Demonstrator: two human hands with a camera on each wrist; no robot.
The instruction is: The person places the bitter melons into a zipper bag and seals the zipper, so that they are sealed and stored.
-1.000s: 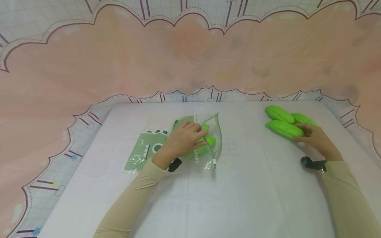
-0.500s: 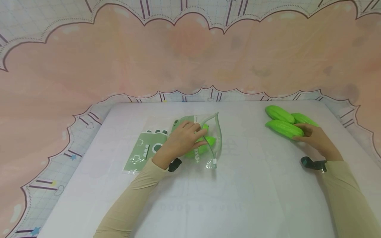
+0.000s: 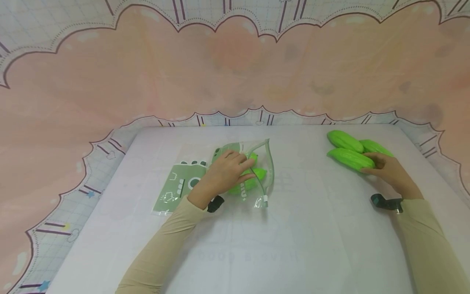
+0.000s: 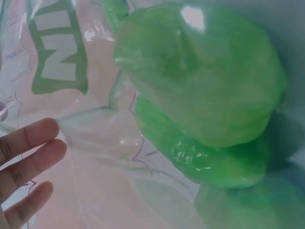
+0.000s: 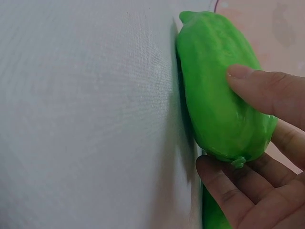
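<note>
In the head view my left hand (image 3: 225,171) pinches the near rim of a clear zip bag (image 3: 270,167) with green print, its mouth parted toward the right. Inside the bag lie plump green gourds (image 3: 258,174); the left wrist view shows them through the film (image 4: 200,71), beside several spread fingers (image 4: 35,136). At the right, my right hand (image 3: 389,169) grips the near end of a ribbed green gourd (image 3: 350,159), thumb on top and fingers beneath. The right wrist view shows this gourd (image 5: 219,90) close to the white tabletop. Two more gourds (image 3: 344,141) lie right behind it.
A flat bag (image 3: 169,192) with a green cartoon print lies left of the left hand, partly under the forearm. The white tabletop (image 3: 293,241) runs between the hands. A patterned pink cloth (image 3: 235,77) rises behind the table's far edge. Black cameras (image 3: 385,202) sit at both wrists.
</note>
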